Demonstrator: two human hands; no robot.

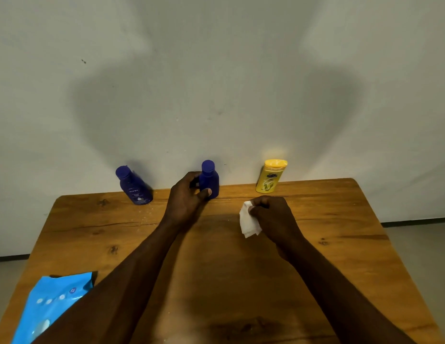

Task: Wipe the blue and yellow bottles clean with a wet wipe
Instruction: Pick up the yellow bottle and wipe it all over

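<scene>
Two blue bottles and one yellow bottle (270,176) stand along the far edge of the wooden table (340,219). My left hand (185,194) is wrapped around the middle blue bottle (209,176), thumb across its front; the bottle is upright on the table. The other blue bottle (134,186) stands apart to the left, leaning slightly. My right hand (272,216) pinches a crumpled white wet wipe (248,220) just above the table, to the right of the held bottle and in front of the yellow one.
A light blue wet-wipe pack (50,306) lies at the near left corner of the table, partly under my left forearm. A plain grey wall rises directly behind the bottles. Small white specks dot the wood near the left bottle.
</scene>
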